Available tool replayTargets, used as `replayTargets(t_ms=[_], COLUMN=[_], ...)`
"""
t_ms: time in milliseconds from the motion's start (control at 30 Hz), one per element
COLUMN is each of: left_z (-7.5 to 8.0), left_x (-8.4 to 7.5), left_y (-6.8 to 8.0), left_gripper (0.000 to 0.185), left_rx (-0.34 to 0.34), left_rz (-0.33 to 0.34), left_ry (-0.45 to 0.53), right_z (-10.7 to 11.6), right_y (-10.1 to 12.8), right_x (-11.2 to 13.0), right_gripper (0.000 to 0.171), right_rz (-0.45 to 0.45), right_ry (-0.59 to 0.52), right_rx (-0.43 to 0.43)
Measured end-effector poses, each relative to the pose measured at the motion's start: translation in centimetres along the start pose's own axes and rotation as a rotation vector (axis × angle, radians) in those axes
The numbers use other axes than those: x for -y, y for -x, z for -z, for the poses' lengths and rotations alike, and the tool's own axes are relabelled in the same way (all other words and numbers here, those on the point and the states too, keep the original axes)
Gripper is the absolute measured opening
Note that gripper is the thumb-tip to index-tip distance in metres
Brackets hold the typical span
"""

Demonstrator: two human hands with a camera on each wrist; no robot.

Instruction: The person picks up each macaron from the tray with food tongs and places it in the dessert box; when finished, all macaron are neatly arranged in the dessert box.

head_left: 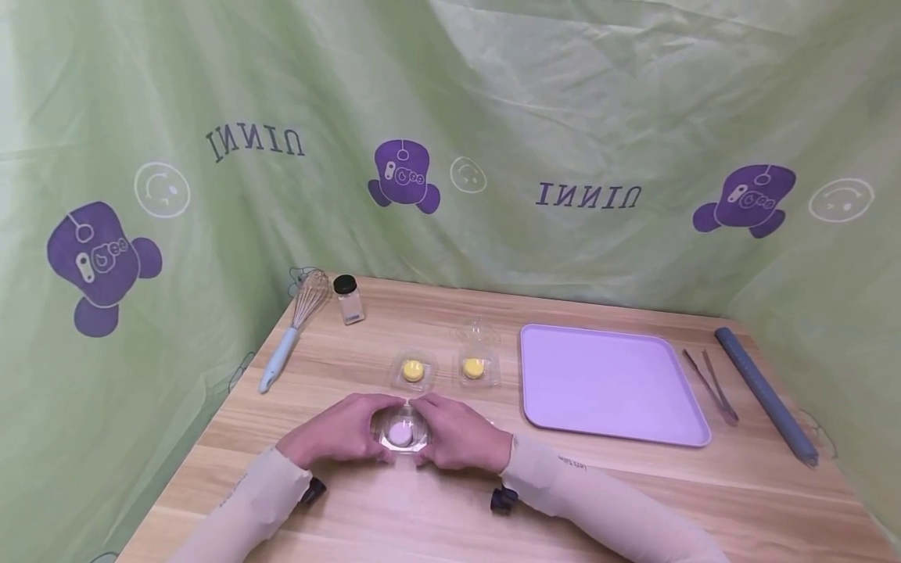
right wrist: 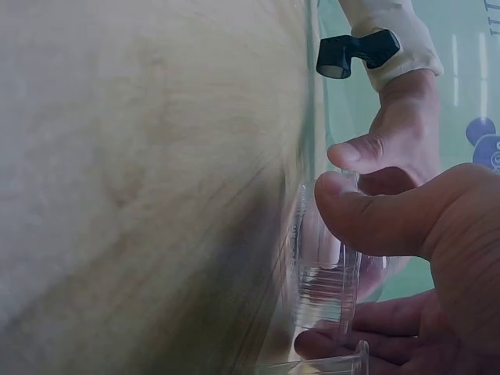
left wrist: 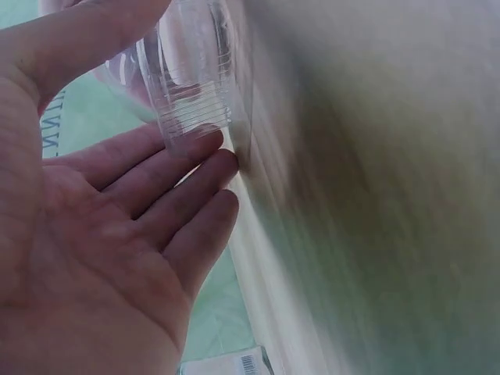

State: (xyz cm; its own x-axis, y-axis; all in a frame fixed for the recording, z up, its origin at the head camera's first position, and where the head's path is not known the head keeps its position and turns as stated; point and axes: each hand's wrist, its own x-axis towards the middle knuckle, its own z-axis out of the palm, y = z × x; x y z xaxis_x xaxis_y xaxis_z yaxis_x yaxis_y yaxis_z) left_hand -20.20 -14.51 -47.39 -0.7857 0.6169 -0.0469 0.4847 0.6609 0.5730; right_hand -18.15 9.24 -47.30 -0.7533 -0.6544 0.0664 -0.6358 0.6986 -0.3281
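Both hands are at a small clear plastic box (head_left: 415, 446) near the front middle of the wooden table. A pale pink round piece (head_left: 400, 434) shows through its plastic. My left hand (head_left: 345, 430) pinches the box's left side, with the thumb at the near edge and fingers (left wrist: 176, 180) along the far side. From the right, my right hand (head_left: 461, 434) grips the same box. Its thumb (right wrist: 367, 215) presses the near edge in the right wrist view. Ridged side walls of the box show between the hands.
Behind the hands stand two clear boxes with yellow round pieces (head_left: 413, 371) (head_left: 474, 367); the right one's lid (head_left: 476, 332) is raised. A whisk (head_left: 296, 328) and black-capped jar (head_left: 348, 299) lie left. At right are a purple tray (head_left: 608, 383), tongs (head_left: 712, 387) and a grey-blue roll (head_left: 766, 395).
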Motion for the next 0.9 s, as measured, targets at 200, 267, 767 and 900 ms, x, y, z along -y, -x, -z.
replayTargets(t_ms=[200, 267, 767, 900], left_z=[-0.1, -0.1, 3.4, 8.4], left_x=[0.1, 0.1, -1.2, -2.7], left_y=[0.2, 0.3, 0.8, -1.7], left_gripper=[0.09, 0.089, 0.086, 0.091], left_rx=[0.005, 0.003, -0.152, -0.209], left_rz=[-0.002, -0.006, 0.01, -0.039], left_ry=[0.015, 0.016, 0.036, 0.0], right_z=[-0.1, -0.1, 4.2, 9.4], right_y=[0.0, 0.0, 1.4, 0.3], right_x=[-0.1, -0.2, -1.9, -4.3], right_gripper=[0.088, 0.088, 0.072, 0.076], right_rz=[0.026, 0.041, 0.313, 0.471], right_ry=[-0.005, 0.002, 0.033, -0.065], right_rx=[-0.004, -0.011, -0.373, -0.58])
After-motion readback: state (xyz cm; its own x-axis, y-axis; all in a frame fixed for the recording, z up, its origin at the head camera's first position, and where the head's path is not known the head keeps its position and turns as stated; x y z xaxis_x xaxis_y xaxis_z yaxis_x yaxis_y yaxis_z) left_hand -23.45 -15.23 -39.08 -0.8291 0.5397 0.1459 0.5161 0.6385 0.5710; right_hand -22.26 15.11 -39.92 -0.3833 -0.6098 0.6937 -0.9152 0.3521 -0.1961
